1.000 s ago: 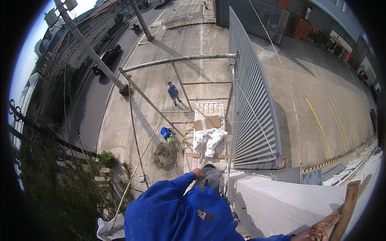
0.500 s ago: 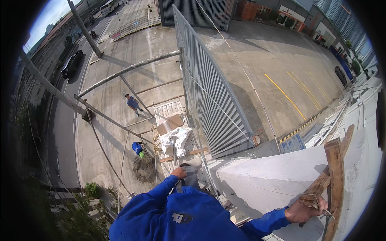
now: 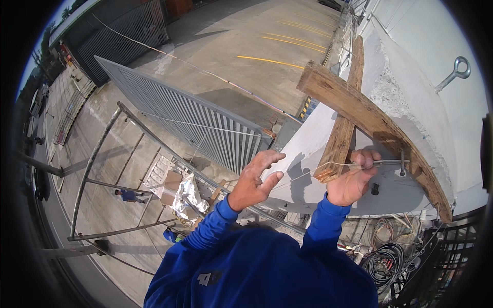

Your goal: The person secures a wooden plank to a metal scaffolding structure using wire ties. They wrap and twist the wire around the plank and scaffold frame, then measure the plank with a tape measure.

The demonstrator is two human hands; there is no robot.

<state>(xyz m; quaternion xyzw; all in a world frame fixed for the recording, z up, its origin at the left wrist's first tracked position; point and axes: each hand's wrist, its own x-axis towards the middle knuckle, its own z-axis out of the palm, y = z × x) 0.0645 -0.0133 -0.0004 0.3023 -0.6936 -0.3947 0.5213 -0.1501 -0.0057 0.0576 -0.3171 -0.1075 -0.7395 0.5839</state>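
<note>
I look down from a height over my blue sleeves. My right hand (image 3: 354,179) is closed around a thin wire or metal rod (image 3: 382,162) beside the lower end of an upright wooden plank (image 3: 343,123). A second, rough plank (image 3: 370,120) crosses it at a slant against a white concrete ledge (image 3: 411,97). My left hand (image 3: 254,179) hovers with spread fingers just left of the ledge, holding nothing. A thin rope (image 3: 205,72) runs from the planks down across the yard.
A steel eye bolt (image 3: 454,72) sticks out of the white wall at the right. Below are a grey ribbed metal gate (image 3: 179,118), scaffold tubes (image 3: 92,164), a silver-wrapped bundle (image 3: 187,195), coiled black cables (image 3: 387,259), and two people on the concrete (image 3: 128,195).
The view has swung right, bringing the crossed planks and the ledge to the centre. My right hand now grips at the planks, and my left hand has risen with fingers spread.
</note>
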